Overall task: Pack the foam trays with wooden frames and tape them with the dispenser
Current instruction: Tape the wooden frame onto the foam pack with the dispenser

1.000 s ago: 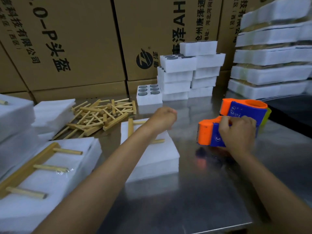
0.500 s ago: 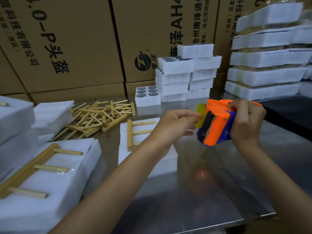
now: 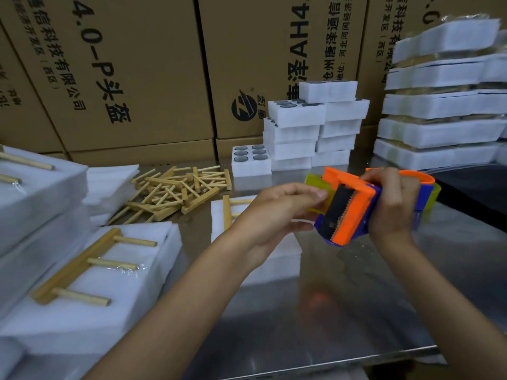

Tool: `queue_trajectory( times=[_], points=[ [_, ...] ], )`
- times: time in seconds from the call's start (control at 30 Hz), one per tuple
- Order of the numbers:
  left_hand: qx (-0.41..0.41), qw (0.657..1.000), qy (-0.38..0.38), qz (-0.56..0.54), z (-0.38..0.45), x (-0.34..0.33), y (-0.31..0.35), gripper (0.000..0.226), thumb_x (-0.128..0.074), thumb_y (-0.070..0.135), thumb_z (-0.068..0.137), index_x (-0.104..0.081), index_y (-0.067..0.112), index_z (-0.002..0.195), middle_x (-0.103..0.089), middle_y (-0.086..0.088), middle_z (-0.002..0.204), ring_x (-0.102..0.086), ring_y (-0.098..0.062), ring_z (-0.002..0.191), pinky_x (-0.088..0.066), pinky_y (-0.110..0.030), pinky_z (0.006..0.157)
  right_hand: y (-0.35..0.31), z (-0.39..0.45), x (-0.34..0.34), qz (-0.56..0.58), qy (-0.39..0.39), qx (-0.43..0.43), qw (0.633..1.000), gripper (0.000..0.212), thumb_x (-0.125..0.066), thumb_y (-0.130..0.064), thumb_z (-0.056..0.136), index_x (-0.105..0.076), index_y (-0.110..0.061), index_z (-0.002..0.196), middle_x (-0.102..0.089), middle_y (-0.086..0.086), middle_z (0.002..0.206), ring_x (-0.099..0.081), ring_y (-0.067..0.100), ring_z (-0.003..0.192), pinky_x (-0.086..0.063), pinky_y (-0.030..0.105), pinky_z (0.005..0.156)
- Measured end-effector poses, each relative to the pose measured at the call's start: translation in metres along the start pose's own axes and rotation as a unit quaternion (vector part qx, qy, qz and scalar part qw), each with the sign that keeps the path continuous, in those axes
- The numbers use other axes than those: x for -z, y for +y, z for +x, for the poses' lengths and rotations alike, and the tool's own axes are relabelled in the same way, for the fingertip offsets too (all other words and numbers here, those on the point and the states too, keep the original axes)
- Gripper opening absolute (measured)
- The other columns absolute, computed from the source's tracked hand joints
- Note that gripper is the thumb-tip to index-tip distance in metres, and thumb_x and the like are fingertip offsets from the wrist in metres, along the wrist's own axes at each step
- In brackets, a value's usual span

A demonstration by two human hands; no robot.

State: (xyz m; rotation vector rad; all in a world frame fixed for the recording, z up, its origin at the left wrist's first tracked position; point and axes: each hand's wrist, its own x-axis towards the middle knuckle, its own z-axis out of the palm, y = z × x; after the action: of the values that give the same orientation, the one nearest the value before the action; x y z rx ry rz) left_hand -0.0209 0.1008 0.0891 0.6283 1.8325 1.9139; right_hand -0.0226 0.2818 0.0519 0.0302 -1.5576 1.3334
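Note:
My right hand point(image 3: 391, 204) grips an orange and blue tape dispenser point(image 3: 348, 212) held above the steel table, its toothed blade facing me. My left hand point(image 3: 277, 212) pinches at the yellowish tape end by the dispenser's front. Below my left hand lies a white foam tray point(image 3: 277, 256) with a wooden frame point(image 3: 227, 212) on it, mostly hidden by my arm. Another foam tray point(image 3: 115, 283) at the left carries a wooden frame point(image 3: 82, 266) under clear tape.
A pile of loose wooden frames point(image 3: 175, 193) lies behind the trays. Small foam blocks with round holes point(image 3: 310, 130) are stacked at the back. Taped foam packs point(image 3: 444, 105) are piled at the right. Cardboard boxes point(image 3: 137, 78) line the back. The table edge point(image 3: 329, 360) is near me.
My right hand lifted the dispenser off the table and turned its blade toward me. My left hand left the foam tray and came to the dispenser's tape end.

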Motion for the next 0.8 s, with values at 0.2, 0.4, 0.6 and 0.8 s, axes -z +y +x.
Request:
queue_trajectory(
  times=[0.2,0.4,0.6,0.8],
  points=[
    [-0.025,0.996,0.06,0.057,-0.005,0.008,-0.007,0.012,-0.062,0.02,0.095,-0.072,0.016,0.091,-0.07,0.005,0.078,-0.057,-0.01,0.073,-0.046,-0.021,0.06,-0.003,-0.006,-0.004,0.081,-0.035,-0.005,0.996,0.046,-0.039,-0.018,0.081,-0.064,-0.032,0.044,-0.057,-0.015,0.046,-0.053,-0.004,0.052,-0.039,0.008,0.053],
    [-0.011,0.996,0.062,0.065,-0.005,0.011,-0.002,0.022,-0.058,0.022,0.095,-0.072,0.012,0.081,-0.069,0.003,0.071,-0.057,-0.011,0.066,-0.044,-0.022,0.056,0.0,-0.011,-0.007,0.073,-0.037,-0.042,0.996,0.035,-0.043,-0.035,0.071,-0.063,-0.025,0.044,-0.056,-0.009,0.044,-0.051,0.002,0.048,-0.039,0.012,0.049],
    [0.0,0.997,0.063,0.047,-0.001,0.015,-0.01,0.027,-0.067,0.034,0.09,-0.074,0.008,0.085,-0.069,-0.001,0.072,-0.057,-0.01,0.065,-0.046,-0.02,0.056,0.004,-0.014,-0.008,0.065,-0.046,-0.061,0.995,0.04,-0.043,-0.026,0.078,-0.062,-0.023,0.043,-0.055,-0.007,0.043,-0.05,0.003,0.046,-0.039,0.012,0.047],
    [0.047,0.996,0.062,0.046,0.003,0.016,-0.014,0.037,-0.071,0.046,0.084,-0.07,0.009,0.08,-0.068,-0.003,0.07,-0.062,-0.015,0.066,-0.051,-0.023,0.057,0.01,-0.019,-0.008,0.043,-0.055,-0.083,0.994,0.039,-0.046,-0.028,0.078,-0.056,-0.017,0.042,-0.052,-0.004,0.042,-0.048,0.006,0.044,-0.039,0.014,0.046]
  ],
)
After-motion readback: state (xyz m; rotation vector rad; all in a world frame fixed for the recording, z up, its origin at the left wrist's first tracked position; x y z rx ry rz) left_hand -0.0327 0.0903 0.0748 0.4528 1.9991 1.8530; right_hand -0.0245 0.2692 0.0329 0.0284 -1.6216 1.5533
